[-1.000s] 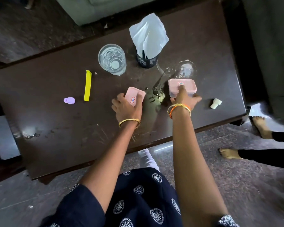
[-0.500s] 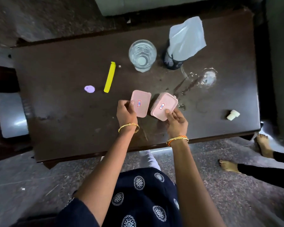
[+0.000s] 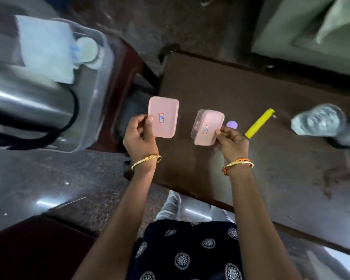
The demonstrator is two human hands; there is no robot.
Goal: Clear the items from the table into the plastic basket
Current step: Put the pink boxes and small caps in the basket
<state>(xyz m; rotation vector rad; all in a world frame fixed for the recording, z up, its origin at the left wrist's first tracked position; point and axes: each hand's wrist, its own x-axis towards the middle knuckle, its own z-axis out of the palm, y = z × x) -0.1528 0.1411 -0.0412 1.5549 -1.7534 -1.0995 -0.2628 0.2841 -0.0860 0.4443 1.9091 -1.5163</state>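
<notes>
- Over the left end of the dark table [image 3: 271, 158], near the centre of our view, we see two pink items held up, one in each hand.
- The left hand [image 3: 139, 138] pinches the pink lid [image 3: 163, 117] by its lower-left corner, thumb on the upper face. The lid lies flat toward us, its long axis running roughly from 12 to 6 o'clock, its small red-edged label near the middle.
- The right hand [image 3: 232, 144] grips the pink container [image 3: 207, 127] at its lower-right corner. The container is tilted, its long axis leaning from about 1 toward 7 o'clock, with one label on the broad face and another on the side wall at 9 o'clock.
- Lid and container are near each other but apart.
- At 10 o'clock from the lid stands the clear plastic basket [image 3: 97, 102] on a dark red stool; it holds a steel vessel [image 3: 28, 98] with a black handle, a white cloth [image 3: 45, 49] and a pale round thing we cannot make out.
- At 3 o'clock from the container, on the table, lie a small purple piece [image 3: 232, 124], partly hidden by the fingers, and a yellow stick [image 3: 259, 123] pointing from 7 toward 1 o'clock.
- Farther toward 3 o'clock a glass [image 3: 319, 122] shows, blurred.
</notes>
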